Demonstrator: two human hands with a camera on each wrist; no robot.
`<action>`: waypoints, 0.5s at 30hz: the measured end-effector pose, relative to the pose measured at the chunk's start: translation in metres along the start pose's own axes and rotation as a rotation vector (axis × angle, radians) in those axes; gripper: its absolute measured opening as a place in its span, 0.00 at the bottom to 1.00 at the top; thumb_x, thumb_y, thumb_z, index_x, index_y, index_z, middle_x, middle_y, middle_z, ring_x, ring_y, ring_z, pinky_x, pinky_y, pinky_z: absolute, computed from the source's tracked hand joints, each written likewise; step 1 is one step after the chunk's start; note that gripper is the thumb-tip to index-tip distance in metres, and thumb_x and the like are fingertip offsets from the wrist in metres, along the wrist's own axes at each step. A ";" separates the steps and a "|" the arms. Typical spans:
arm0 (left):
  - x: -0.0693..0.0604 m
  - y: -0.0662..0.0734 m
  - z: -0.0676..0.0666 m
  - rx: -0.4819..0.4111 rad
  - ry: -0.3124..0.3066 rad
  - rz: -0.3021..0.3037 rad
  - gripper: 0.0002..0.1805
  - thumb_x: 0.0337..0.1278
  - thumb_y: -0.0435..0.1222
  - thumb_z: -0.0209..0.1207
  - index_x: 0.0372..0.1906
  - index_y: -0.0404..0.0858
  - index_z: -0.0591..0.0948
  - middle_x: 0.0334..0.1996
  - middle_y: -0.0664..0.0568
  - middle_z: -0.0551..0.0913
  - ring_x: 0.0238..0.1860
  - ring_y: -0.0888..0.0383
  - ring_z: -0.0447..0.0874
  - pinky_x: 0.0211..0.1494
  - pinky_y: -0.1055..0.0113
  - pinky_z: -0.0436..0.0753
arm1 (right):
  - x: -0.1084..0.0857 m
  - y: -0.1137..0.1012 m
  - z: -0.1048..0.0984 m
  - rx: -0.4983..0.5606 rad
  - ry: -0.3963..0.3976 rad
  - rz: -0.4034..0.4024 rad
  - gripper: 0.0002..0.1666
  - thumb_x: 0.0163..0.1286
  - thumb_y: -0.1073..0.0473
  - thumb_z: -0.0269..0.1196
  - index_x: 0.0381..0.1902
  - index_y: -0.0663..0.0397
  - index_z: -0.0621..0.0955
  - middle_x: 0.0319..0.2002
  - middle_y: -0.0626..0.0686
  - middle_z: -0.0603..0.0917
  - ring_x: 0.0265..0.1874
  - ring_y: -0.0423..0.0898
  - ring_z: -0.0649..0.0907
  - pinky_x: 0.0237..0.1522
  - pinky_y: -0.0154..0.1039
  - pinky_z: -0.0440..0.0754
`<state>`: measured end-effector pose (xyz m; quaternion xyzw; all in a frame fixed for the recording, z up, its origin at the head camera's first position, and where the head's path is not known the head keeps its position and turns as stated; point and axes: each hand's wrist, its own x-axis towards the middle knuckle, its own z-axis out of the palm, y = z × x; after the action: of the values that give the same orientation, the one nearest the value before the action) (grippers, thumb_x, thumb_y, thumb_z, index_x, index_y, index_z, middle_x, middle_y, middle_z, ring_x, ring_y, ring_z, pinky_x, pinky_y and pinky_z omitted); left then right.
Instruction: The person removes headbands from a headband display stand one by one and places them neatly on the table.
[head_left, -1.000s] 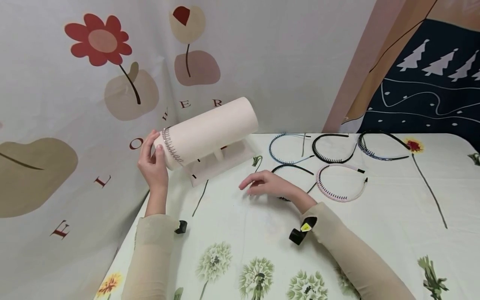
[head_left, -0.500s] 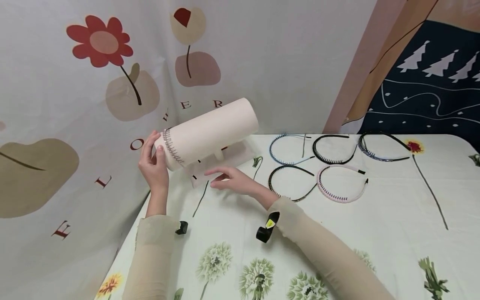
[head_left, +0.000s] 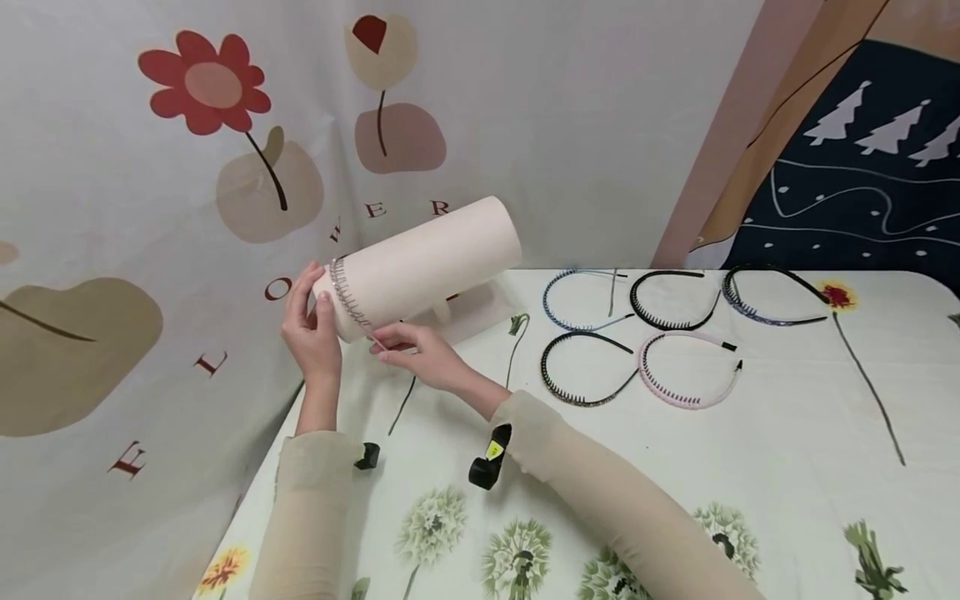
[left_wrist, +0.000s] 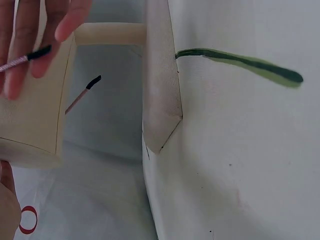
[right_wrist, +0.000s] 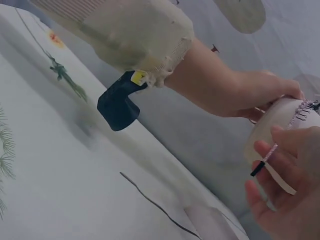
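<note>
A pale, cream padded cylinder stand (head_left: 431,258) lies tilted up to the right on a flat base (head_left: 483,310). Round its left end sits a toothed headband (head_left: 347,296), pinkish with a black tip. My left hand (head_left: 311,346) grips that left end of the cylinder, thumb on the near side and fingers over the far side. With thumb and fingers, my right hand (head_left: 429,357) pinches the near arm of the headband. In the right wrist view the black tip (right_wrist: 257,169) sticks out past the fingers. The left wrist view shows the other black tip (left_wrist: 93,82) beneath the cylinder.
Several headbands lie to the right on the flowered tablecloth (head_left: 795,433), among them a light blue one (head_left: 546,302), a black one (head_left: 636,302) and a pink one (head_left: 678,402). A printed cloth wall (head_left: 570,142) rises close behind the stand.
My right hand has moved left from beside the loose headbands to the stand and taken hold of the headband's near arm. My left hand stays on the cylinder's end.
</note>
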<state>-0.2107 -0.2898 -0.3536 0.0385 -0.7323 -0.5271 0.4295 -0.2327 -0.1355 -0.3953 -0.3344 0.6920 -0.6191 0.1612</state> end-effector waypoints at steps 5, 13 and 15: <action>0.000 -0.002 0.000 -0.001 -0.003 -0.004 0.21 0.66 0.37 0.52 0.58 0.31 0.81 0.65 0.48 0.79 0.68 0.58 0.75 0.63 0.70 0.80 | 0.003 -0.008 0.000 -0.008 0.135 0.015 0.13 0.70 0.62 0.62 0.51 0.58 0.84 0.49 0.56 0.88 0.42 0.40 0.84 0.40 0.25 0.81; -0.001 0.000 0.000 -0.003 0.004 -0.009 0.21 0.65 0.35 0.52 0.58 0.31 0.80 0.65 0.47 0.79 0.68 0.58 0.75 0.64 0.70 0.80 | 0.003 -0.018 -0.016 -0.068 0.252 -0.021 0.12 0.67 0.63 0.66 0.47 0.58 0.87 0.47 0.55 0.89 0.36 0.39 0.84 0.36 0.24 0.80; -0.001 0.002 0.001 -0.006 0.003 -0.005 0.21 0.65 0.35 0.51 0.58 0.30 0.81 0.65 0.46 0.79 0.68 0.58 0.75 0.65 0.69 0.80 | 0.002 -0.019 -0.021 -0.075 0.284 -0.021 0.13 0.66 0.62 0.66 0.47 0.57 0.87 0.47 0.55 0.90 0.37 0.40 0.85 0.35 0.23 0.80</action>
<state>-0.2102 -0.2881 -0.3527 0.0397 -0.7300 -0.5302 0.4294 -0.2428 -0.1210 -0.3730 -0.2565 0.7269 -0.6356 0.0425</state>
